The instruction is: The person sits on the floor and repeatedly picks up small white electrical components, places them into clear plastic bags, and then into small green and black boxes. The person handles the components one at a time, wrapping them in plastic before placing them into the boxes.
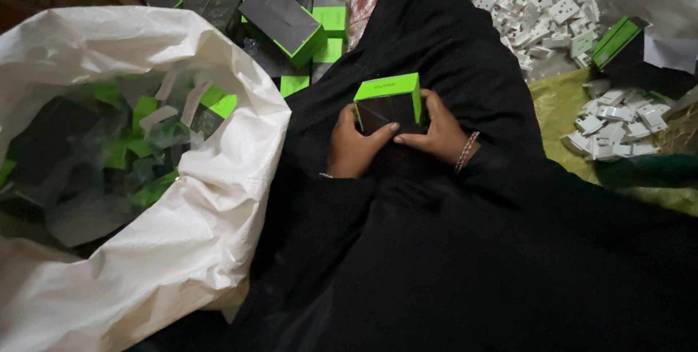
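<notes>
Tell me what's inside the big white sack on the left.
The white sack holds a loose heap of green-and-black boxes, seen through its open mouth. Its folded walls cover how deep the heap goes and whatever lies beneath it.

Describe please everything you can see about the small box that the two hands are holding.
The small box is a cardboard-looking carton with a bright green top face and green edge, and dark, nearly black sides. It appears closed and sits roughly upright, tilted a little, over the person's lap on black cloth. The left hand grips its lower left side, thumb lying across the dark front face. The right hand holds its right side, fingers against the green edge. Small print on the top is too small to read.
</notes>
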